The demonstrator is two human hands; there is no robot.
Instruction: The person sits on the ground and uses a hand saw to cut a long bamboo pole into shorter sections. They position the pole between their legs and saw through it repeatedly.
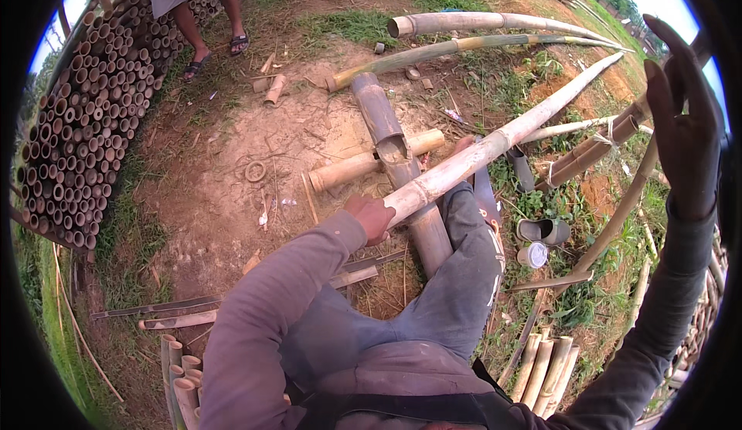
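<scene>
A long pale bamboo pole [495, 149] slants across the ground from my lap side toward the far right. My left hand [371, 218] is closed around its near end. Beneath it lies a thick dark bamboo piece [380, 117] with a notch cut in its top, resting across a shorter tan bamboo piece [340, 172]. My right hand [686, 117] is raised high at the right, fingers stretched out, with nothing in it. Beside my bent leg a flat blade-like thing [485, 195] shows partly; its kind is unclear.
A large stack of cut bamboo [93, 128] stands at the left, a person's legs [185, 24] near it. Two more poles [479, 22] lie at the back. Slip-on shoes [543, 231] and a white tub [532, 255] sit right of my leg. Upright bamboo pieces [545, 372] stand near me.
</scene>
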